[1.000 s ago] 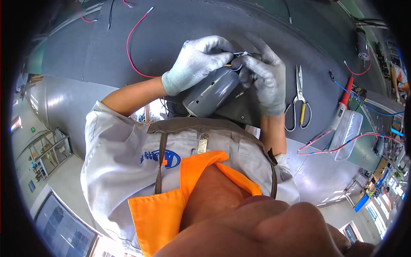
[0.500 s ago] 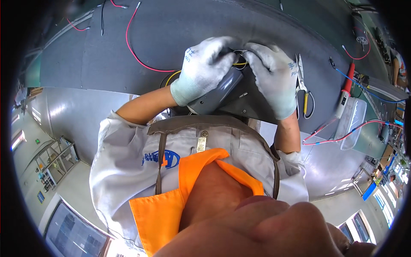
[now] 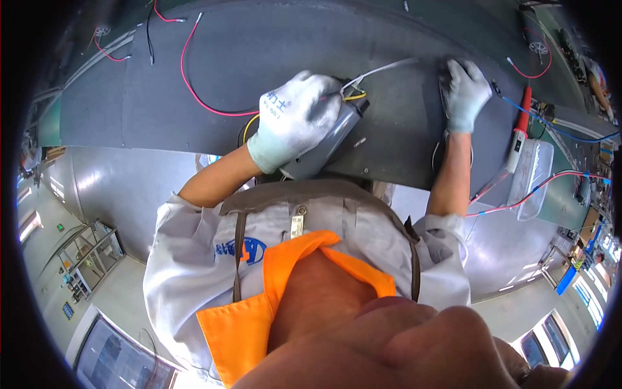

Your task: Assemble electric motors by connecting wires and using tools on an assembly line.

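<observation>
My left hand [image 3: 295, 120], in a white glove, is closed at the upper end of a dark grey tube-shaped housing [image 3: 327, 144]. A yellow wire [image 3: 355, 97] loops out by its fingertips, and a thin white cable tie [image 3: 382, 68] sticks out to the upper right with its tail free. Exactly what the fingers pinch is partly hidden. Farther right, my gloved right hand [image 3: 468, 94] has its fingers curled over a pair of scissors [image 3: 446, 87]. The dark blades show left of the hand; the handle loops lie partly beneath the wrist.
A small metal piece [image 3: 360, 142] lies right of the housing. A red wire [image 3: 201, 84] curves across the grey table [image 3: 155, 97] at left. Right of my right hand are a red-and-white handheld tool [image 3: 520, 133], a blue wire [image 3: 551, 123] and a clear plastic tray [image 3: 538, 178].
My right hand has left the wires and moved right onto the scissors, which have shifted slightly left. My left hand stays at the housing; the cable tie's tail now shows in full.
</observation>
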